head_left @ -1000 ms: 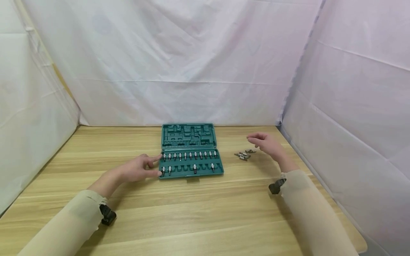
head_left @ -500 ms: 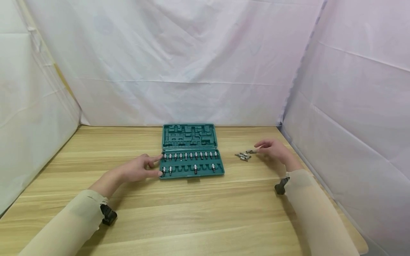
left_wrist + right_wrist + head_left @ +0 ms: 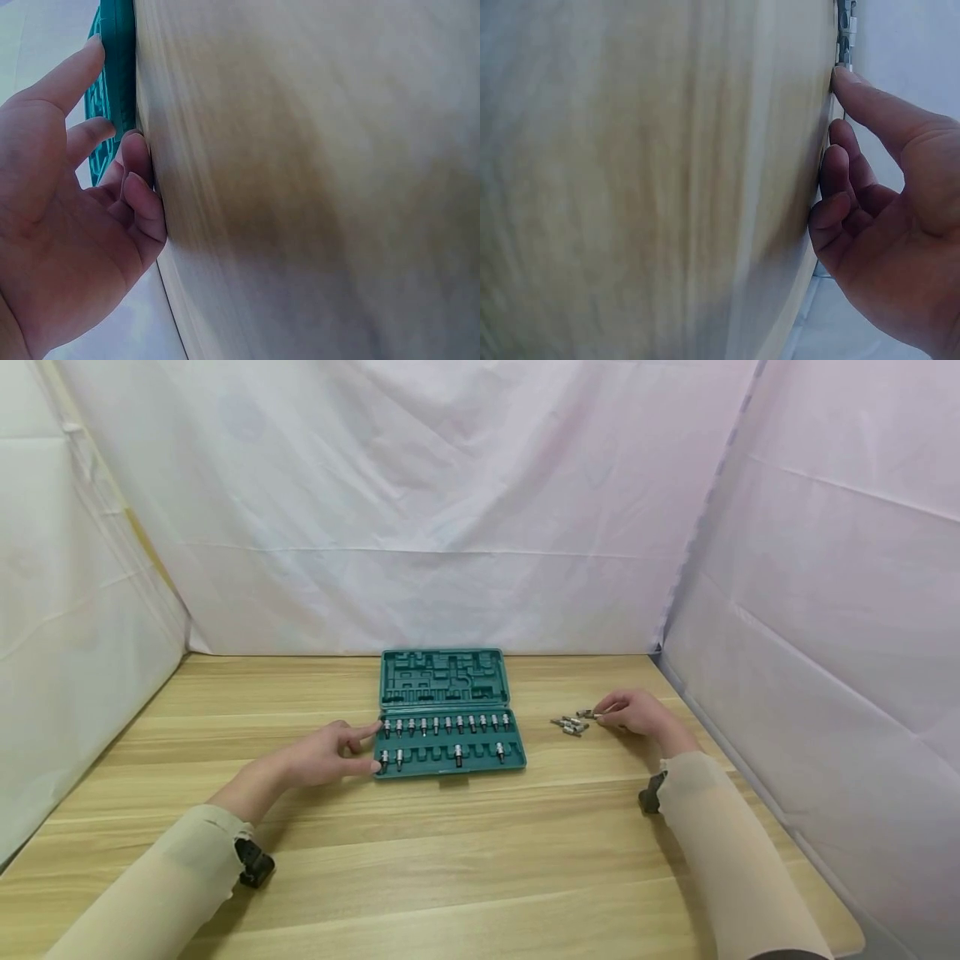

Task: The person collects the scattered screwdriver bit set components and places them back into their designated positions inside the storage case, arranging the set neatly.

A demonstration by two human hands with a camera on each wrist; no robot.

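A green socket case lies unfolded on the table, with rows of bit sockets seated in its near half. My left hand rests at the case's left side, thumb and index finger stretched to its edge, the other fingers folded. In the left wrist view those two fingertips meet the green case edge. At the right, my right hand has its thumb and forefinger around the near end of a small pile of loose bit sockets. In the right wrist view the thumb tip reaches the bit sockets, a gap showing below it.
The case's lid lies folded back toward the white cloth wall. Several slots in the case's front row hold nothing. A wooden table spreads under everything, with another cloth wall along the right.
My right hand came down from above the loose bit sockets to their right end and shifted slightly left since then. My left hand stays at the case's edge.
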